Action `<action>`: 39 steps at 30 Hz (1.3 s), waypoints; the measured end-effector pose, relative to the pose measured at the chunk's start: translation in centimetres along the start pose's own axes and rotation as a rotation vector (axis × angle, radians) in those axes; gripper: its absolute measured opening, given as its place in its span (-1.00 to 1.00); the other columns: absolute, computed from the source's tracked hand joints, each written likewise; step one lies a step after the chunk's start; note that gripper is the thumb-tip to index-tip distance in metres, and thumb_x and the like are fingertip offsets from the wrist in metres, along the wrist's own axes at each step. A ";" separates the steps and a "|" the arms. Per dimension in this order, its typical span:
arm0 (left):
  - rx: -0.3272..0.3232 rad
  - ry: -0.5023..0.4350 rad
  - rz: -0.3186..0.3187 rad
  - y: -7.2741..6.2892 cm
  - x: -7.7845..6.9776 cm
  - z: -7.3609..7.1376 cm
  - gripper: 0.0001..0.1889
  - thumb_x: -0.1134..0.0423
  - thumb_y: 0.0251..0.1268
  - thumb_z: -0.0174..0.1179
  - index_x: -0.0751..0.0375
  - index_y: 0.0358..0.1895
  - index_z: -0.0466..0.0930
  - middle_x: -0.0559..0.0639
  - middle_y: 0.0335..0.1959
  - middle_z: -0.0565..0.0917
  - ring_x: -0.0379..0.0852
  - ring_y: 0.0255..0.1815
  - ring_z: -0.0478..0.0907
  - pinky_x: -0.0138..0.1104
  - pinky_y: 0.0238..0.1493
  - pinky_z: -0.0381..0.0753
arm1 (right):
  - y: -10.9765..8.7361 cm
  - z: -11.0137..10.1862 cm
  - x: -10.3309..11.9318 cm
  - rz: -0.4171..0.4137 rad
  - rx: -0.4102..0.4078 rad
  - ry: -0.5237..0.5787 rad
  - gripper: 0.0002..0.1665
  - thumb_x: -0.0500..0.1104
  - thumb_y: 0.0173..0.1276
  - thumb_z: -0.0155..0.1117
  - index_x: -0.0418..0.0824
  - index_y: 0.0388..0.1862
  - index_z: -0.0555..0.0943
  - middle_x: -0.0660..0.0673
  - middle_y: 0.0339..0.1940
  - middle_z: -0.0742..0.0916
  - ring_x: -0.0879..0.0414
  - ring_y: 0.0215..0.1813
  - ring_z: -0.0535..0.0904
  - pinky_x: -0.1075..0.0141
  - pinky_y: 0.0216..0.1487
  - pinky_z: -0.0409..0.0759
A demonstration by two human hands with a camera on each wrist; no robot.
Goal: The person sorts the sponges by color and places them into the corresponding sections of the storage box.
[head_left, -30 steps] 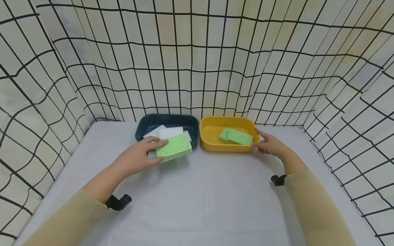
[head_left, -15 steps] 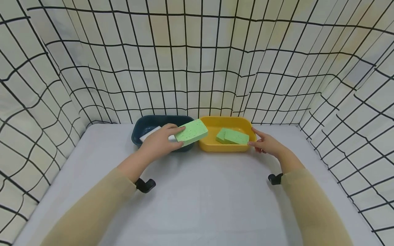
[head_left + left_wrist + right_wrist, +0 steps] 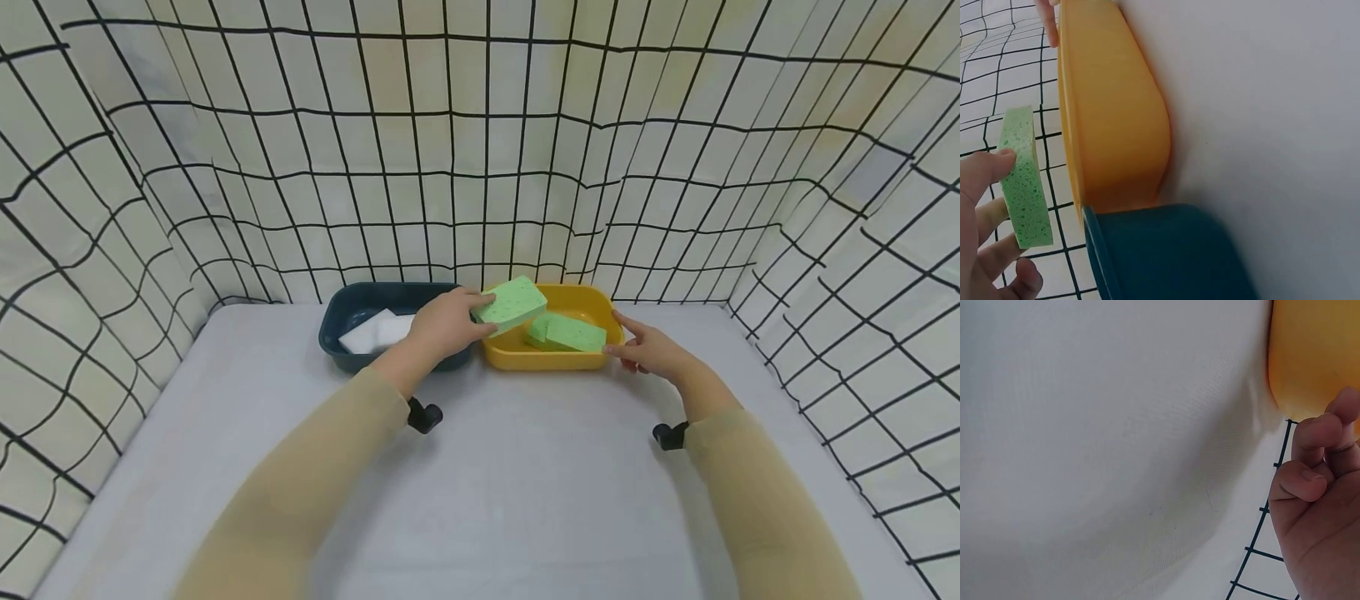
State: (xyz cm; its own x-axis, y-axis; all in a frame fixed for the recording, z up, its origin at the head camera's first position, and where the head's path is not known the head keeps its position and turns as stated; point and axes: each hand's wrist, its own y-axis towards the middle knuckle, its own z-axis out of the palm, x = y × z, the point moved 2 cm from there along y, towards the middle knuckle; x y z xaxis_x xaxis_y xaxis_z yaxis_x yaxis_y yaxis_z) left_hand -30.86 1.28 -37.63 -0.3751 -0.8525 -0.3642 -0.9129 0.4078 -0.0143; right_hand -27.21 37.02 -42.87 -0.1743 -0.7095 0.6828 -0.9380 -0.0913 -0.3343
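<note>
My left hand (image 3: 442,323) pinches a speckled light-green sponge (image 3: 516,304) between thumb and fingers, above the left part of the yellow tub (image 3: 547,361). In the left wrist view the sponge (image 3: 1022,181) stands on edge, thumb on one face and fingertips behind. Two more green sponges (image 3: 573,333) lie inside the yellow tub. At that tub's right end, my right hand (image 3: 648,348) grips the rim with thumb and index finger spread across the corner. Its other fingers curl beneath, seen in the right wrist view beside the tub's wall (image 3: 1313,356).
Left of the yellow tub, a dark blue tub (image 3: 336,312) holds several white sponge blocks (image 3: 378,332), partly hidden by my left hand. Both tubs stand end to end on a white-covered table (image 3: 525,475). Black wire grid panels (image 3: 465,142) over white cloth enclose the back and sides.
My left hand has carried the green sponge rightward and slightly back, from over the blue tub's front edge to over the yellow tub. The right hand keeps its place at the rim.
</note>
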 end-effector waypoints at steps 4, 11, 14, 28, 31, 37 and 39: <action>0.004 0.016 -0.052 1.0 -0.6 0.9 -0.33 -0.26 0.29 0.21 -0.24 0.45 0.36 -0.03 0.44 0.38 0.08 0.35 0.41 -0.04 0.13 0.56 | 0.0 0.1 0.1 -0.005 0.004 -0.003 0.12 0.25 0.32 0.33 0.19 0.65 -0.11 -0.10 -0.52 0.60 0.02 -0.45 0.44 0.28 -0.36 0.40; 0.000 0.031 -0.095 1.9 -1.2 2.1 -0.34 -0.24 0.24 0.28 -0.17 0.40 0.45 0.03 0.32 0.51 0.09 0.20 0.49 -0.10 -0.01 0.61 | 0.1 0.3 0.2 -0.003 0.013 0.002 0.13 0.26 0.31 0.34 0.19 0.65 -0.12 -0.09 -0.54 0.59 0.04 -0.47 0.42 0.29 -0.39 0.39; -0.008 0.024 -0.095 2.0 -1.2 2.3 -0.36 -0.22 0.24 0.30 -0.17 0.38 0.48 0.05 0.31 0.52 0.09 0.17 0.48 -0.10 -0.02 0.61 | 0.1 0.3 0.3 -0.004 0.016 -0.002 0.14 0.27 0.31 0.33 0.18 0.65 -0.13 -0.09 -0.54 0.59 0.04 -0.48 0.42 0.28 -0.38 0.39; 0.041 0.031 -0.041 3.1 -0.5 3.4 -0.37 -0.23 0.24 0.29 -0.24 0.38 0.47 0.03 0.11 0.58 0.01 -0.05 0.33 -0.18 -0.04 0.42 | -0.1 0.0 0.0 0.014 0.017 -0.005 0.14 0.28 0.31 0.33 0.19 0.65 -0.15 -0.10 -0.52 0.60 0.03 -0.45 0.44 0.28 -0.35 0.39; 0.037 0.091 -0.020 3.3 -0.6 3.4 -0.34 -0.26 0.22 0.28 -0.24 0.39 0.46 -0.02 0.18 0.57 0.02 -0.06 0.31 -0.19 -0.04 0.36 | -0.1 0.0 -0.1 0.003 0.016 -0.013 0.14 0.28 0.31 0.32 0.19 0.65 -0.15 -0.10 -0.52 0.60 0.03 -0.45 0.43 0.28 -0.35 0.40; 0.038 0.166 -0.014 3.4 -1.1 3.2 -0.32 -0.28 0.21 0.28 -0.23 0.40 0.45 -0.10 0.34 0.48 0.02 0.02 0.30 -0.18 0.00 0.31 | -0.2 -0.1 0.1 -0.008 0.015 -0.019 0.13 0.29 0.32 0.31 0.19 0.65 -0.14 -0.10 -0.53 0.60 0.03 -0.46 0.43 0.28 -0.35 0.40; 0.048 0.172 -0.021 3.3 -1.2 3.1 -0.32 -0.26 0.20 0.30 -0.21 0.39 0.46 -0.09 0.34 0.48 0.02 0.02 0.29 -0.17 0.00 0.30 | -0.1 -0.1 0.1 -0.003 0.015 -0.016 0.13 0.28 0.32 0.31 0.20 0.65 -0.14 -0.10 -0.52 0.60 0.01 -0.45 0.43 0.28 -0.35 0.40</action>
State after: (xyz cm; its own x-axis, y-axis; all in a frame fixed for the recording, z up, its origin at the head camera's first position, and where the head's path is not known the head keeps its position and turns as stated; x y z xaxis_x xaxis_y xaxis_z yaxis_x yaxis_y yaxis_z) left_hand -32.94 4.72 -40.15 -0.3822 -0.9025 -0.1988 -0.9135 0.4014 -0.0660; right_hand -27.12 37.01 -42.67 -0.1665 -0.7203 0.6734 -0.9339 -0.1039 -0.3420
